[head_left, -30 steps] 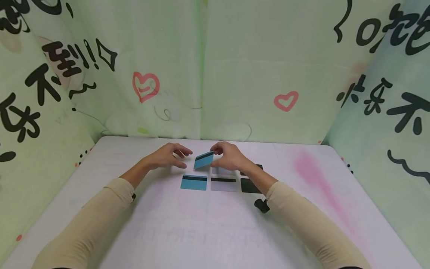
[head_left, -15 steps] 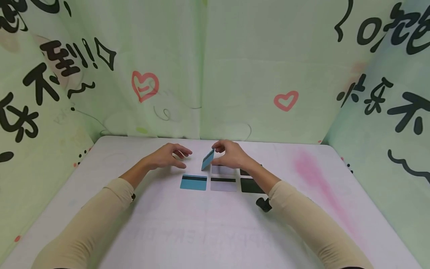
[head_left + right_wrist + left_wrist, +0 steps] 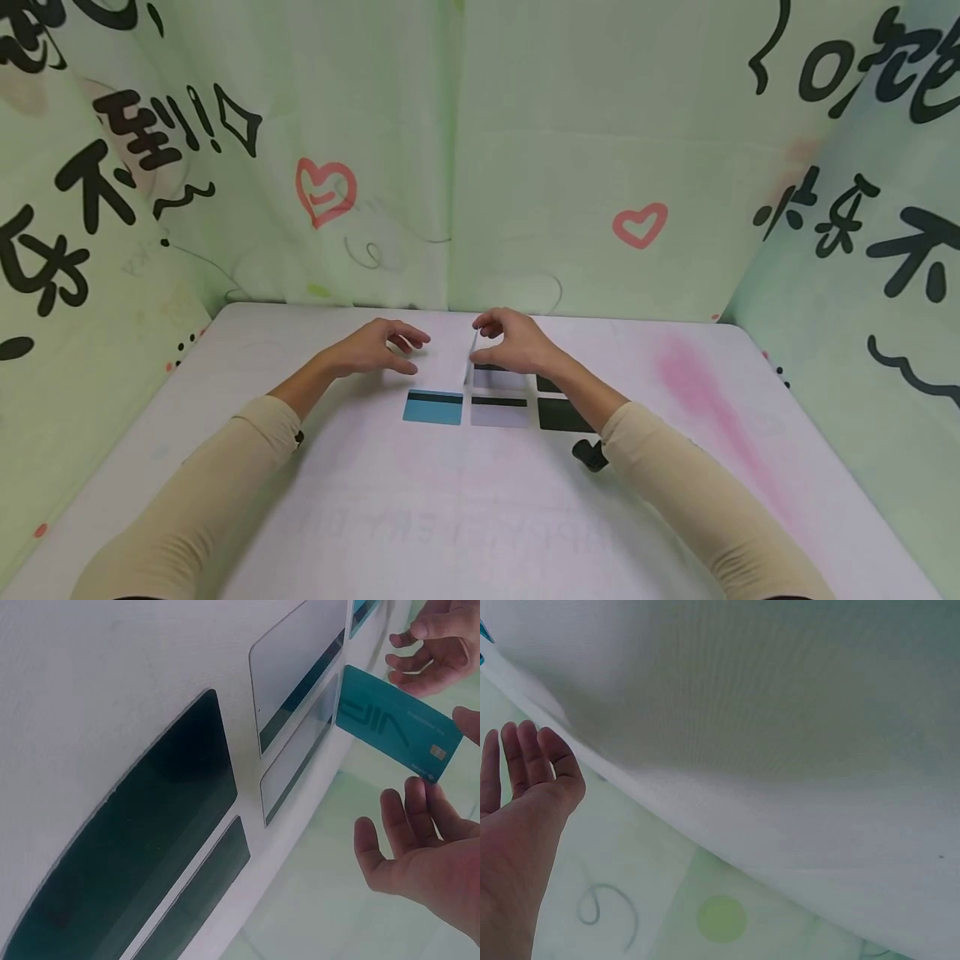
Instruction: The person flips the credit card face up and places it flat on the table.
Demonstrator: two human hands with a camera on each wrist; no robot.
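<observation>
On the white table (image 3: 450, 500), six cards are showing, left to right: one flat blue card (image 3: 432, 408), one held blue card (image 3: 397, 720), two lilac cards (image 3: 500, 415) and two dark cards (image 3: 562, 414). Two hands are working above them; two red hearts (image 3: 326, 193) are marking the cloth wall (image 3: 525, 167) behind.

Writing: black 不 is standing at left and right on the cloth. Large letters on the held blue card are apparently reading VIP, beside a chip; its small print is staying illegible. Dark stripes are crossing the flat blue card and the lilac cards.

Fingers: the left hand (image 3: 375, 346) is hovering empty, thumb and loosely bent fingers spreading apart. The right hand (image 3: 513, 342) is pinching the held blue card between thumb and fingertips, keeping it nearly edge-on to the head camera, beside the back lilac card. Contact with the table: cannot tell.
</observation>
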